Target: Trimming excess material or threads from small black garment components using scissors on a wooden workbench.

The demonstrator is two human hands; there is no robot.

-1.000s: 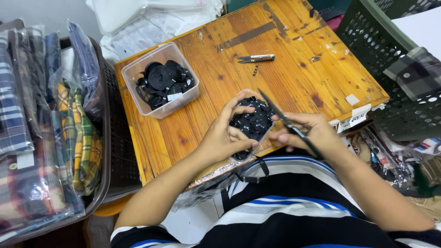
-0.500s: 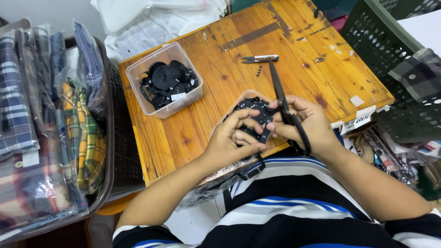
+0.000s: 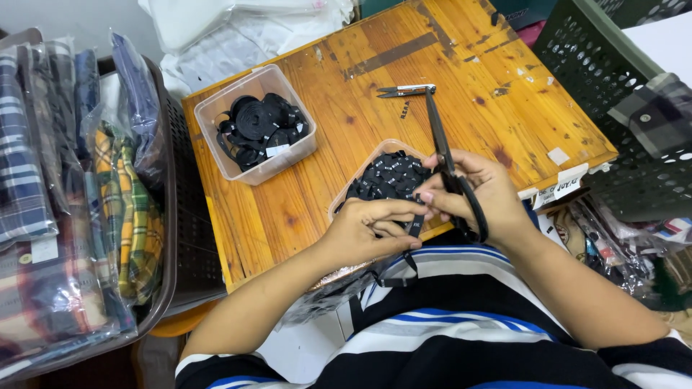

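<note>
My right hand (image 3: pixel 481 193) grips black-handled scissors (image 3: pixel 441 148), whose blades point away across the wooden table (image 3: pixel 461 79). My left hand (image 3: pixel 369 232) pinches a strip of black label tape (image 3: pixel 417 223) against the right fingers at the table's near edge. Just beyond both hands stands a clear tub (image 3: pixel 344 193) filled with small black cut labels (image 3: pixel 389 176). The tape's loose end hangs down over my striped shirt.
A second clear tub (image 3: pixel 254 122) holds rolls of black tape at the table's left. Small thread snips (image 3: pixel 405 91) lie mid-table. A brown basket (image 3: pixel 173 209) of bagged plaid shirts stands left, and a dark green crate (image 3: pixel 598 65) stands right.
The scissors have swung from lying across my right hand to pointing away over the table. My left hand has shifted from the label tub to pinching the tape strip.
</note>
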